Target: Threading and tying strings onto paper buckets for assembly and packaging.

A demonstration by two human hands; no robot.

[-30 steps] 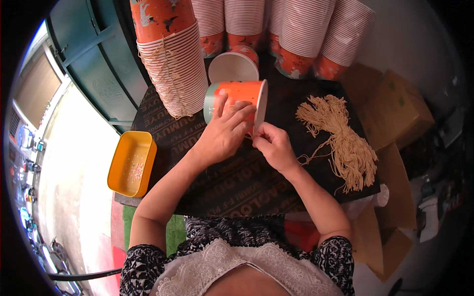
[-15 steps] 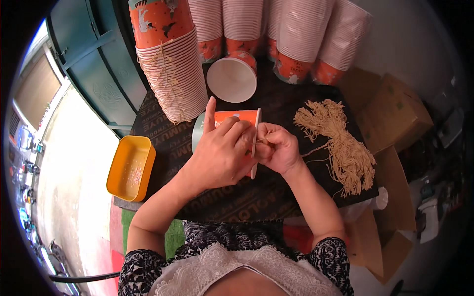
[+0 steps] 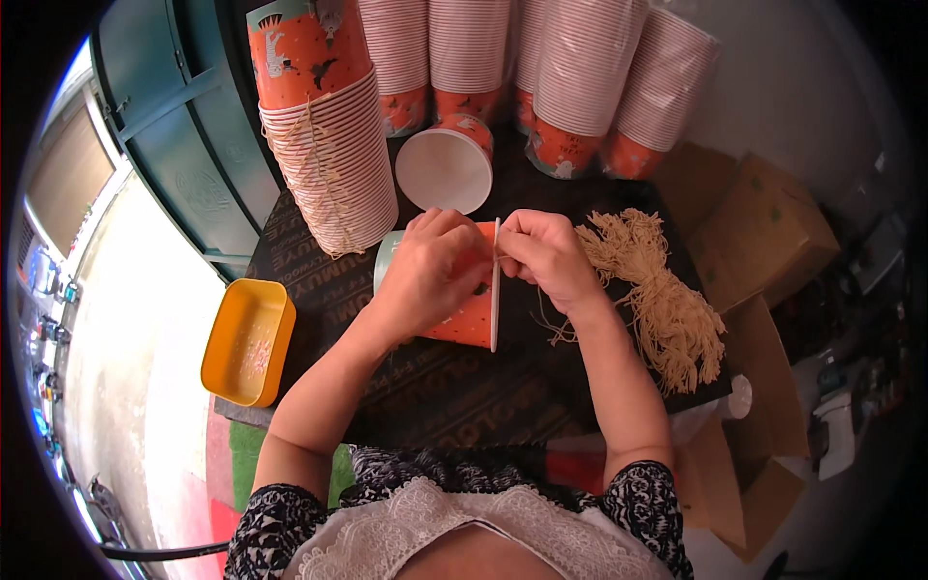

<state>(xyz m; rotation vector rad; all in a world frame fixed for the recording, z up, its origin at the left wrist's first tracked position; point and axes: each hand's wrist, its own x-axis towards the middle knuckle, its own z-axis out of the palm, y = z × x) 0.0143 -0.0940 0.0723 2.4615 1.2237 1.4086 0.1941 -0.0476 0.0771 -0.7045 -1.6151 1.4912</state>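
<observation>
One sideways orange cup (image 3: 471, 323), left hand (image 3: 430, 269) atop, hold unclear, right hand (image 3: 551, 255) pinching string (image 3: 502, 257)

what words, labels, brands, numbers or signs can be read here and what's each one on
Black tabletop: rows of brownish capitals, partly legible; wording not copied here.
Front wrapped stack: dark lettering on its orange bottom; wording not copied here.
Orange bucket under the left hand: any lettering is covered or too small to read.
Cardboard box: faint marks, too blurred to read.
</observation>
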